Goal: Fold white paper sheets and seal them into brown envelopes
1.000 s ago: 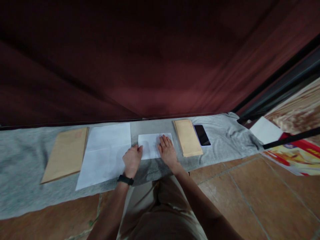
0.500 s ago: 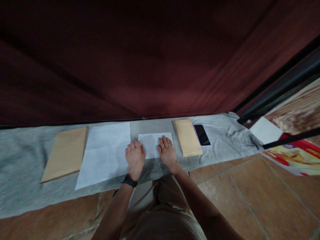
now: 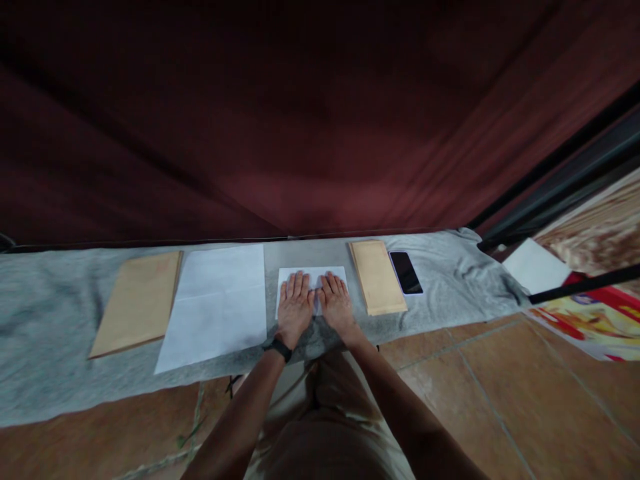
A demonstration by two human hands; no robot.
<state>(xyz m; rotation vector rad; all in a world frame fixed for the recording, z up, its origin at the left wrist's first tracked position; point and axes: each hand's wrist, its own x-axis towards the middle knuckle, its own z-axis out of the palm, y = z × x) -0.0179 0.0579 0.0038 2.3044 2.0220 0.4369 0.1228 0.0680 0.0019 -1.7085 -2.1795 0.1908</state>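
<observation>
Your left hand (image 3: 294, 305) and right hand (image 3: 337, 303) lie flat, fingers spread, pinching nothing, pressing the folded paper (image 3: 312, 278) on the grey cloth (image 3: 60, 333). You're likely creasing; next, press evenly along the fold.

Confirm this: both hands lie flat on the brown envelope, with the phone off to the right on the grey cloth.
Not quite. In the head view the left hand and right hand lie flat on the small white paper, not a brown envelope. The phone is indeed right, on the grey cloth.

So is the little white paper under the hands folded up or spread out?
Folded, it seems. The small white paper is far smaller than the big sheet beside it, and the left hand and right hand press it flat.
</observation>
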